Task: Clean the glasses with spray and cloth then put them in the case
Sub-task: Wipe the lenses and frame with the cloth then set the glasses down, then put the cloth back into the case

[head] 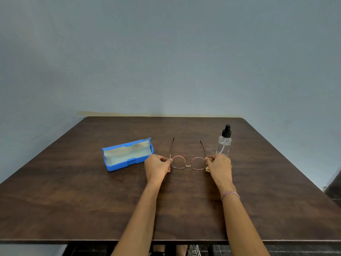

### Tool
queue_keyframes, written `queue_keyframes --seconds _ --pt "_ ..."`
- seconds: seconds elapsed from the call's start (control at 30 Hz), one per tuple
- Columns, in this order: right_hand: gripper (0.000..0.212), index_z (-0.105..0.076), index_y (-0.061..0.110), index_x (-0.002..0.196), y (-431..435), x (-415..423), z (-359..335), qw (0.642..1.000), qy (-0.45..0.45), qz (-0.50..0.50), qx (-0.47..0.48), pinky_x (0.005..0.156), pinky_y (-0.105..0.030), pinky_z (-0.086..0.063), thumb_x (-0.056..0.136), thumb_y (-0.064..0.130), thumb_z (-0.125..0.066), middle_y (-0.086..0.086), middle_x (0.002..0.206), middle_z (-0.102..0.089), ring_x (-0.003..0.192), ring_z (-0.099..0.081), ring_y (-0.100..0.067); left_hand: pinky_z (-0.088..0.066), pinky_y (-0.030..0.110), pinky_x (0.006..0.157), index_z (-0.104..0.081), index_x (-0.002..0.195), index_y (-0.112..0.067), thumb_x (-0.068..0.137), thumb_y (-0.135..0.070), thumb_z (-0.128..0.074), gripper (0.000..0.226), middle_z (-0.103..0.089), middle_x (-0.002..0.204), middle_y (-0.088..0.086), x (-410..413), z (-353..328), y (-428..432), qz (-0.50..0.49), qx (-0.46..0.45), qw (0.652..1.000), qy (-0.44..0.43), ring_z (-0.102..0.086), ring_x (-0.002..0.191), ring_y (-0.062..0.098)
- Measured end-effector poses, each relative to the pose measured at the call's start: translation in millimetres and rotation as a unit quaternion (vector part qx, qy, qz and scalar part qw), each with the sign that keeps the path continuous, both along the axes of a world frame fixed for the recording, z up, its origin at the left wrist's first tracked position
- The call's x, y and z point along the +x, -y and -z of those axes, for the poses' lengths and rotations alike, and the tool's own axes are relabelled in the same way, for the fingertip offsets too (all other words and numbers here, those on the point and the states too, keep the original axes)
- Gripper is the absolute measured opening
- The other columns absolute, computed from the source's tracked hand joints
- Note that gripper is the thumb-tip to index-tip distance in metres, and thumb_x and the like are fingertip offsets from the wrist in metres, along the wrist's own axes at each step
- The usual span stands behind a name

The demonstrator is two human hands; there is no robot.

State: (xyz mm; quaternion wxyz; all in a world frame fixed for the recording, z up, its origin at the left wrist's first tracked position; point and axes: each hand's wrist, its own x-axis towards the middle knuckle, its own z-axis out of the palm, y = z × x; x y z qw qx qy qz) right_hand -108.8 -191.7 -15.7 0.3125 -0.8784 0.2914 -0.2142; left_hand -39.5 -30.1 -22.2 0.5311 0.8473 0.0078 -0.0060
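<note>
Round, thin-rimmed glasses (188, 164) sit mid-table with both temples unfolded and pointing away from me. My left hand (157, 168) pinches the left rim's outer edge. My right hand (219, 166) pinches the right rim's outer edge, and a bit of yellow cloth (208, 169) shows under its fingers. A blue case (127, 155) lies open to the left of my left hand, its pale lining facing up. Just behind my right hand stands a clear spray bottle (224, 143) with a black pump top.
The dark wooden table (92, 200) reaches a grey-blue wall at the back. Its front edge runs close to me, with dark frame bars below it.
</note>
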Motion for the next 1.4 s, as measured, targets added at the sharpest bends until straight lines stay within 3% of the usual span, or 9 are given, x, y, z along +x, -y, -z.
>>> queue_keyframes --seconds 0.3,0.47,0.53,0.67,0.9,1.07,1.17,1.3,1.4 --pt "0.025 -0.07 0.009 0.107 -1 -14 -9 0.998 0.062 0.015 -0.001 0.08 -0.03 -0.042 0.093 0.024 -0.056 -0.014 0.105 -0.064 0.097 -0.057 -0.025 -0.058 0.034 0.076 -0.063 0.067 -0.021 0.087 -0.022 -0.066 0.02 -0.067 0.059 -0.001 -11 -7 -13 -0.028 -0.043 0.998 0.035 -0.066 0.056 0.007" --pt "0.024 -0.071 0.011 0.102 -19 -26 -22 0.949 0.158 -0.069 0.263 0.057 -0.01 -0.044 0.089 0.03 -0.063 0.001 0.079 -0.068 0.067 -0.061 -0.008 -0.058 0.026 0.067 -0.07 0.084 -0.009 0.086 -0.017 -0.066 0.009 -0.067 0.066 0.002 -23 -21 -20 -0.014 -0.11 0.993 0.027 -0.065 0.06 0.008" --pt "0.025 -0.068 0.007 0.11 -32 -26 -24 0.898 0.183 -0.127 0.379 0.063 -0.016 -0.051 0.086 0.017 -0.066 0.003 0.078 -0.068 0.066 -0.06 -0.007 -0.058 0.024 0.065 -0.07 0.084 -0.008 0.085 -0.017 -0.068 0.009 -0.068 0.068 0.003 -29 -25 -20 -0.005 -0.145 0.989 0.015 -0.066 0.062 0.009" --pt "0.037 -0.062 0.012 0.121 -52 -19 -24 0.852 0.174 -0.199 0.452 0.085 -0.035 -0.054 0.085 0.002 -0.064 -0.009 0.09 -0.065 0.082 -0.063 -0.02 -0.058 0.023 0.065 -0.071 0.086 -0.006 0.081 -0.02 -0.072 0.014 -0.072 0.076 0.008 -38 -30 -22 0.025 -0.208 0.977 -0.03 -0.07 0.07 0.013" --pt "0.035 -0.056 0.013 0.115 -80 -12 -19 0.811 0.202 -0.192 0.515 0.062 -0.028 -0.058 0.083 -0.001 -0.064 -0.01 0.085 -0.07 0.068 -0.068 -0.015 -0.057 0.023 0.061 -0.072 0.087 -0.009 0.076 -0.021 -0.077 0.017 -0.074 0.081 0.007 -50 -31 -42 0.062 -0.274 0.955 -0.1 -0.071 0.077 0.013" --pt "0.021 -0.053 0.01 0.108 -98 -7 -14 0.811 0.207 -0.17 0.52 0.054 -0.026 -0.056 0.089 0.003 -0.059 -0.006 0.079 -0.067 0.064 -0.066 -0.012 -0.056 0.022 0.061 -0.072 0.092 -0.009 0.077 -0.015 -0.075 0.016 -0.074 0.085 0.004 -50 -29 -59 0.051 -0.269 0.956 -0.103 -0.071 0.077 0.011" --pt "0.01 -0.051 0.014 0.104 -107 -7 -10 0.831 0.199 -0.157 0.496 0.061 -0.03 -0.055 0.094 0.016 -0.054 -0.01 0.091 -0.066 0.076 -0.064 -0.019 -0.055 0.021 0.06 -0.071 0.09 -0.009 0.079 -0.015 -0.074 0.013 -0.074 0.088 0.004 -47 -26 -68 0.027 -0.276 0.956 -0.095 -0.07 0.082 0.01" --pt "0.028 -0.048 0.012 0.11 -117 -11 -3 0.832 0.186 -0.185 0.489 0.068 -0.038 -0.057 0.09 0.028 -0.061 -0.012 0.097 -0.068 0.083 -0.067 -0.024 -0.055 0.021 0.058 -0.068 0.089 -0.008 0.08 -0.015 -0.073 0.012 -0.073 0.086 0.004 -45 -27 -79 0.022 -0.304 0.948 -0.097 -0.07 0.08 0.011" --pt "0.032 -0.048 0.015 0.112 -121 -13 1 0.827 0.141 -0.21 0.502 0.063 -0.031 -0.055 0.088 0.031 -0.062 -0.016 0.103 -0.067 0.084 -0.069 -0.021 -0.055 0.023 0.058 -0.066 0.088 -0.008 0.082 -0.014 -0.071 0.01 -0.073 0.086 0.007 -43 -26 -86 0.028 -0.302 0.948 -0.098 -0.071 0.078 0.014"
